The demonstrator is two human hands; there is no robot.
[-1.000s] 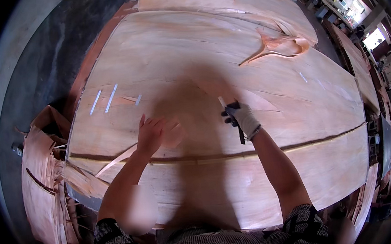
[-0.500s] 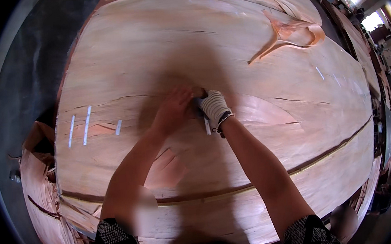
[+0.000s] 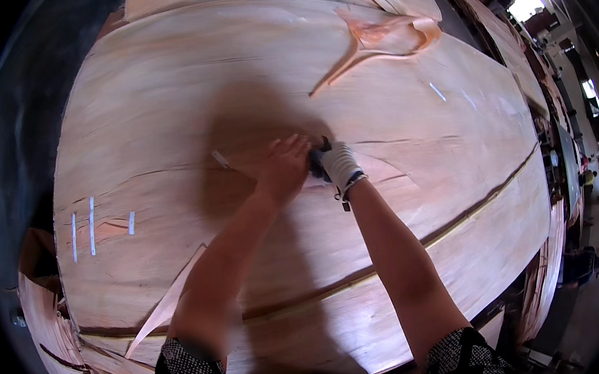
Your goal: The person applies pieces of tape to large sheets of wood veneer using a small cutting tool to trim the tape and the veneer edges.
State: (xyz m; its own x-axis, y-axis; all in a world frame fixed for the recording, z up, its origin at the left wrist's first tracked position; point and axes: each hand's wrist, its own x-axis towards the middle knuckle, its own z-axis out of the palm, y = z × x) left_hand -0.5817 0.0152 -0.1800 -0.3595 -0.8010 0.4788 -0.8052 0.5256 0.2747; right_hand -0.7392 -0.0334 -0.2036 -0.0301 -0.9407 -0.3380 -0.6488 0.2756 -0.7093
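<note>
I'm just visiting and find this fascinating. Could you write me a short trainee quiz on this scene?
1. Which hand wears a striped glove? A) left B) right C) both
2. True or false: the curled scrap lies closer to the person than the long yellow strip.
3. How many short white strips lie near the left edge of the wooden sheet?

Key: 1. B, the right hand. 2. False; it lies farther away. 3. Three.

Scrap (image 3: 372,34) on sheet (image 3: 165,113), back R; 3 tape strips (image 3: 92,226), L side.
</note>
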